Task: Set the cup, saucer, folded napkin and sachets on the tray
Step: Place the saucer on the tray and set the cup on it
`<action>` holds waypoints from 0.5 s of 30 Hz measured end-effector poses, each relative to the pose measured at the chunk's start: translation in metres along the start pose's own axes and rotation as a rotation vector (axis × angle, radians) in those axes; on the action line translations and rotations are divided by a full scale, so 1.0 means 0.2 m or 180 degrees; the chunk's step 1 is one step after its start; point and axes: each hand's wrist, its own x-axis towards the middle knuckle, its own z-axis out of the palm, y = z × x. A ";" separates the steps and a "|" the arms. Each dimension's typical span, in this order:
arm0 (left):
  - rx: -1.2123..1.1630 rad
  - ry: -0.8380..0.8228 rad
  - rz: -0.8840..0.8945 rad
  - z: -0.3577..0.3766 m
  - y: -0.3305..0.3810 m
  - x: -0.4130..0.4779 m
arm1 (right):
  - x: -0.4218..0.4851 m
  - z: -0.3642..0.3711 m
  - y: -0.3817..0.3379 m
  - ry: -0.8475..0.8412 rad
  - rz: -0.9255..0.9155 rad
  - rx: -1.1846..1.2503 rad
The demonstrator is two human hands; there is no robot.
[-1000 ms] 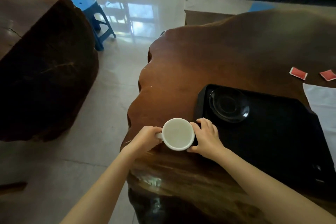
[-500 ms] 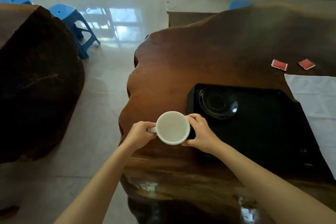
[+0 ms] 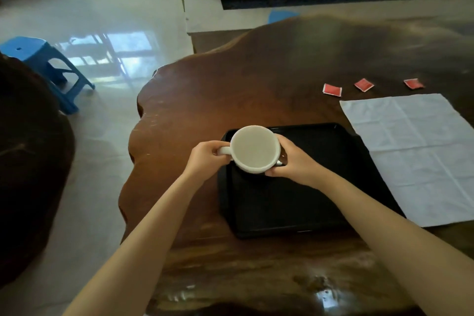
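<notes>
Your cup (image 3: 255, 147) has come off the desk (image 3: 230, 90) and is now over the tray (image 3: 320, 187) corner, the saucer hidden under your grip, the left hand (image 3: 205, 159) holding its handle and the right hand (image 3: 292, 161) curled on its side, so I judge lowering comes next; the napkin (image 3: 415, 151) and sachets (image 3: 332, 90) wait to the right of it.

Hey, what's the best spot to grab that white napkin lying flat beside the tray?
Probably a corner. The napkin lies spread flat on the table, so there is no bulk to wrap; pinch its far left corner from above, near the leftmost sachet, where nothing covers it.
</notes>
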 end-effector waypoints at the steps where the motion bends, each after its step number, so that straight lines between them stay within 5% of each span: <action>1: -0.0037 0.0074 -0.0009 0.03 0.03 0.03 | 0.01 -0.05 0.00 0.0016 0.0002 0.0047; 15: 0.0807 0.0446 0.0006 0.24 0.06 0.30 | 0.23 -0.19 0.25 0.0090 0.0200 0.0421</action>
